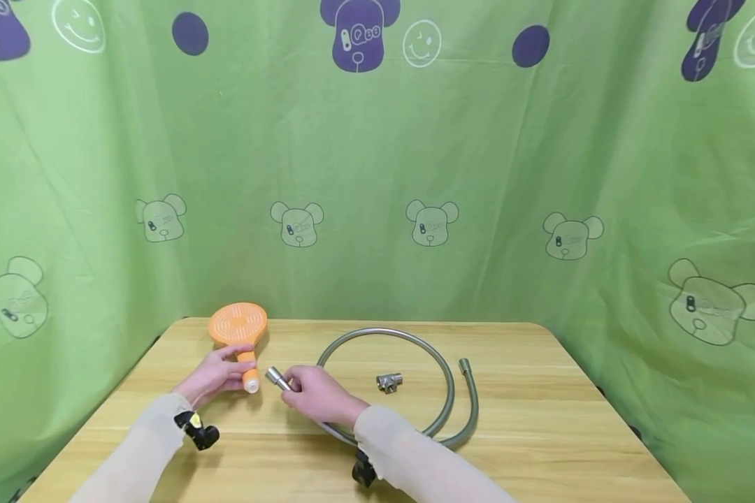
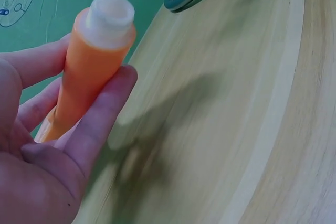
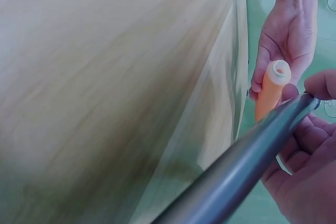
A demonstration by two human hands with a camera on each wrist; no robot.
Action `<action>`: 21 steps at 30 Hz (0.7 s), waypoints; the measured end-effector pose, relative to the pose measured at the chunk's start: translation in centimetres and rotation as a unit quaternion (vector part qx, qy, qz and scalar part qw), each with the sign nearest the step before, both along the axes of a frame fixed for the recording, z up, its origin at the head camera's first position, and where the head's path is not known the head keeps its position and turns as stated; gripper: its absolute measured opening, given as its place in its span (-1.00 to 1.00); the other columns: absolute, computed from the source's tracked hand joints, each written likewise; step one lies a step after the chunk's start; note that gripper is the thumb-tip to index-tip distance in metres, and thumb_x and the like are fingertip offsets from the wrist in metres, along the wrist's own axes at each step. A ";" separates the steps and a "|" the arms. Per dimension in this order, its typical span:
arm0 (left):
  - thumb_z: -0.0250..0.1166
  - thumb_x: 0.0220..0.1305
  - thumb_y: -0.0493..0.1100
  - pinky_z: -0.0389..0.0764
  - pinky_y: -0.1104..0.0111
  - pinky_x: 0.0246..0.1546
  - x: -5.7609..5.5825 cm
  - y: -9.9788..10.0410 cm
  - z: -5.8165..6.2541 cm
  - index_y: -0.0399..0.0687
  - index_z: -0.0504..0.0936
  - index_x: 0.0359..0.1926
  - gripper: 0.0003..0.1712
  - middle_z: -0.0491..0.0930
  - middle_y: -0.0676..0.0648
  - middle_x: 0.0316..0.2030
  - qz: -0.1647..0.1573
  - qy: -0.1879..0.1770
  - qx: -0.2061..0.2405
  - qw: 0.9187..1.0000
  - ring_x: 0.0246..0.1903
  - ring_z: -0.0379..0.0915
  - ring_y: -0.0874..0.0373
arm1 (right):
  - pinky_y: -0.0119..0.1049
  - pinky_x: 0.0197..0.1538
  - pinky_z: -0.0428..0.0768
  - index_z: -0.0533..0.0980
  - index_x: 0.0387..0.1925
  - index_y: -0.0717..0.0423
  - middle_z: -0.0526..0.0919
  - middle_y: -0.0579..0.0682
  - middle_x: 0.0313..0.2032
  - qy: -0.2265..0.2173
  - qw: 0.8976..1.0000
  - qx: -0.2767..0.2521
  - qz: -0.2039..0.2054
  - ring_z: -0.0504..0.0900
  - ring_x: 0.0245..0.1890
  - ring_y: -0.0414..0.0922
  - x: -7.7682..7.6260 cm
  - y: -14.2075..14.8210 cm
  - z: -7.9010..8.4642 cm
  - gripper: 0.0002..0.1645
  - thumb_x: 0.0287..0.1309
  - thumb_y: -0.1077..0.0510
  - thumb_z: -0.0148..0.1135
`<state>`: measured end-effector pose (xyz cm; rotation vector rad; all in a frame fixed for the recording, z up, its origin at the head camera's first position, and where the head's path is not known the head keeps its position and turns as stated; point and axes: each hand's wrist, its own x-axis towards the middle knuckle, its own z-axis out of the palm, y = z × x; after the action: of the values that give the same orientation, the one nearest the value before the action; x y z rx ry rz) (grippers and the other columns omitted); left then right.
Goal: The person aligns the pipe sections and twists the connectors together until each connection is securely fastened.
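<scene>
Though aslant, showerhead handle (image 1: 249, 375) nearward

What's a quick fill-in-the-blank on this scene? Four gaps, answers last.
1. The left hand holds the shower head, whose main colour is ____.
2. The right hand grips the hose; the number of hands on it is ____.
3. Joined or apart: the shower head and hose are ____.
4. Inside or outside: in the head view, the small metal fitting lies ____ the hose's loop.

Missing words: orange; one; apart; inside.
</scene>
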<state>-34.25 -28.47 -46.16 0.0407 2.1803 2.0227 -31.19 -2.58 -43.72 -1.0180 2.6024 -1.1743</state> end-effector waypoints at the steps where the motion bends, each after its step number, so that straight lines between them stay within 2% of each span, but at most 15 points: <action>1: 0.29 0.36 -0.27 0.73 0.25 -0.11 0.0 0.1 0.1 -0.34 0.12 0.49 -0.20 0.59 -0.29 0.00 0.004 0.001 -0.002 1.000 -0.28 0.69 0.12 | -0.47 -0.64 0.33 0.60 -0.06 0.16 0.51 -0.23 -0.58 -0.002 1.000 -0.003 -0.004 0.36 -0.67 -0.33 0.0 0.0 0.0 -0.75 0.33 0.10 0.25; 5: 0.30 0.36 -0.21 0.71 0.27 -0.08 0.1 0.2 0.2 -0.29 0.13 0.50 -0.19 0.58 -0.31 0.04 0.011 0.009 -0.016 1.000 -0.23 0.70 0.11 | -0.45 -0.66 0.36 0.61 -0.11 0.05 0.56 -0.22 -0.58 -0.004 1.000 -0.012 -0.020 0.39 -0.68 -0.32 0.0 -0.2 0.1 -0.75 0.36 -0.02 0.24; 8: 0.33 0.34 -0.18 0.69 0.28 -0.08 0.1 0.3 0.4 -0.22 0.19 0.49 -0.20 0.61 -0.26 0.01 0.021 0.010 -0.018 1.000 -0.22 0.69 0.11 | -0.44 -0.67 0.37 0.61 -0.15 0.01 0.58 -0.21 -0.58 -0.003 1.000 -0.014 -0.026 0.40 -0.69 -0.31 -0.1 -0.3 0.2 -0.79 0.37 -0.03 0.24; 13: 0.33 0.35 -0.19 0.68 0.26 -0.04 0.0 0.6 0.6 -0.21 0.20 0.49 -0.22 0.63 -0.19 -0.03 0.030 0.014 -0.008 0.999 -0.21 0.69 0.13 | -0.45 -0.66 0.37 0.61 -0.16 0.03 0.62 -0.17 -0.57 0.000 1.000 -0.014 -0.025 0.40 -0.68 -0.31 -0.1 -0.4 0.2 -0.82 0.37 0.02 0.24; 18: 0.35 0.34 -0.19 0.69 0.26 -0.02 -0.1 0.9 0.8 -0.27 0.20 0.49 -0.20 0.60 -0.16 -0.05 0.043 0.026 0.006 0.999 -0.19 0.69 0.12 | -0.47 -0.54 0.46 0.61 -0.16 0.09 0.64 -0.19 -0.52 -0.010 0.999 -0.032 -0.016 0.55 -0.54 -0.30 -0.2 -0.6 0.4 -0.87 0.36 0.12 0.24; 21: 0.36 0.33 -0.20 0.70 0.28 -0.04 0.0 1.0 1.0 -0.28 0.20 0.48 -0.19 0.59 -0.18 -0.04 0.051 0.031 0.008 0.998 -0.16 0.69 0.08 | -0.46 -0.52 0.47 0.61 -0.16 0.11 0.63 -0.22 -0.52 -0.014 0.999 -0.038 -0.015 0.57 -0.52 -0.28 -0.2 -0.7 0.6 -0.87 0.34 0.15 0.25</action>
<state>-34.21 -27.46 -45.19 -0.0071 2.2475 2.1204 -31.39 -3.26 -43.16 -0.9711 2.5782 -1.2956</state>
